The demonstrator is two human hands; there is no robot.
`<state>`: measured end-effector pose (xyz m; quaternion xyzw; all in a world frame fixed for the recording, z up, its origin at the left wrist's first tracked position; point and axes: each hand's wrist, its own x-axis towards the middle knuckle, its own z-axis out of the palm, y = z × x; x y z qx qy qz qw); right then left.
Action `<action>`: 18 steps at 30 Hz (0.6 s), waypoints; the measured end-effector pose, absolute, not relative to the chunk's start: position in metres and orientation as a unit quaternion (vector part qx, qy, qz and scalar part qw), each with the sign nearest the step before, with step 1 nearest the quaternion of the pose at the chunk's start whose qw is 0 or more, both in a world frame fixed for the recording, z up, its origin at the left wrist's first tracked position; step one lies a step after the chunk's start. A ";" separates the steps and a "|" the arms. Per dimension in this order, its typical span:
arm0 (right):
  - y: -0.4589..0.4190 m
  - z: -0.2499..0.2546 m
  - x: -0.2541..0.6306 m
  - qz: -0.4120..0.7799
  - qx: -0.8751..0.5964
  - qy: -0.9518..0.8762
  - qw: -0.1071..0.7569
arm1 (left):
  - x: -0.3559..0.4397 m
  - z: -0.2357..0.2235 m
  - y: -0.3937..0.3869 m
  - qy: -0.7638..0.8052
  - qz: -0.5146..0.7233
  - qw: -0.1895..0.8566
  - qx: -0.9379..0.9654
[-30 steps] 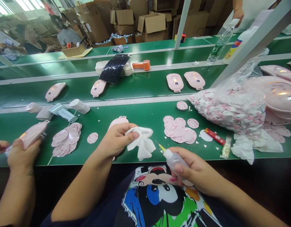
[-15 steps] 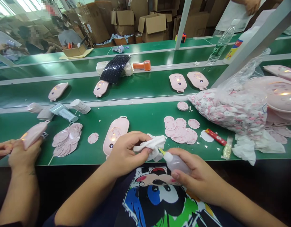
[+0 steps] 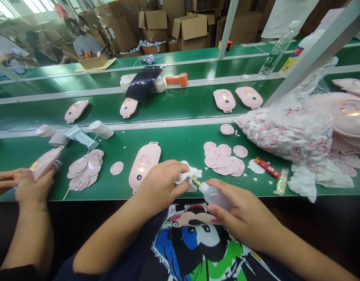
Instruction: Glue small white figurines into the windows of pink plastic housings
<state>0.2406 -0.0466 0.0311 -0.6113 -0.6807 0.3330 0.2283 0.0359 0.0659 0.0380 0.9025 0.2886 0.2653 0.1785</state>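
a crumpled white paper tissue [image 3: 189, 175] is pinched in the left hand [image 3: 160, 183], its middle hidden by the fingers. a small translucent plastic squeeze bottle [image 3: 214, 196] with a yellow nozzle is gripped in the right hand [image 3: 244, 214]; whether the nozzle tip touches the tissue cannot be made out. a glossy pale pink oval plastic device [image 3: 144, 168] is laid on the green conveyor belt [image 3: 182, 144], just beyond the left hand, its near right edge overlapped by that hand. round pink-patterned discs [image 3: 223, 158] are scattered to the right. at the left, a pale pink device [image 3: 45, 163] is held in a co-worker's hand [image 3: 33, 187]. further right, a clear plastic bag of pink-and-white pieces [image 3: 282, 136] is heaped, and brown cardboard boxes [image 3: 188, 27] are stacked far off.
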 end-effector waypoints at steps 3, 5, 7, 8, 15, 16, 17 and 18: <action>-0.051 0.030 0.245 0.338 -0.605 -0.677 0.249 | 0.021 0.039 0.084 0.391 0.306 0.107 0.861; -0.054 0.028 0.247 0.348 -0.610 -0.664 0.256 | 0.010 0.043 0.094 0.474 0.318 0.081 0.817; -0.056 0.027 0.248 0.357 -0.621 -0.647 0.264 | 0.005 0.048 0.096 0.484 0.300 0.112 0.815; -0.057 0.027 0.248 0.358 -0.622 -0.642 0.270 | 0.005 0.050 0.094 0.462 0.288 0.138 0.828; -0.055 0.028 0.246 0.373 -0.588 -0.664 0.271 | 0.028 0.053 0.061 0.322 0.284 0.254 0.867; -0.055 0.027 0.246 0.371 -0.587 -0.667 0.271 | 0.029 0.052 0.059 0.310 0.286 0.262 0.868; -0.055 0.027 0.245 0.367 -0.587 -0.669 0.272 | 0.030 0.051 0.058 0.298 0.288 0.266 0.870; -0.055 0.028 0.245 0.362 -0.587 -0.671 0.273 | 0.030 0.050 0.058 0.289 0.291 0.266 0.872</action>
